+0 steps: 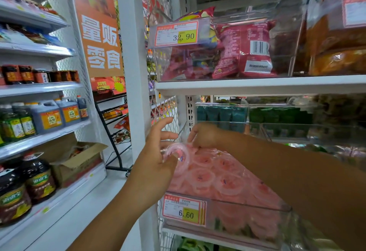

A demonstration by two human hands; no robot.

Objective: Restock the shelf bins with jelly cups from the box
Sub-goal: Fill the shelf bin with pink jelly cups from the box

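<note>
Two hands reach into the clear shelf bin (247, 208), tagged 6.60 and piled with pink jelly cups (219, 179). The left hand (156, 157) grips one jelly cup (179, 156) over the pile's left edge. Just behind, the right hand (204, 135) curls onto the pile; whether it grips anything is unclear. An open cardboard box (79, 163) sits well left on another shelf.

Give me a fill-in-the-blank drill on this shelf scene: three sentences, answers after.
The jelly cup in the left hand is ___ in colour.
The lower price tag, on the bin of jelly cups, reads ___.
The higher price tag reads ___.
Missing words: pink; 6.60; 32.90
</note>
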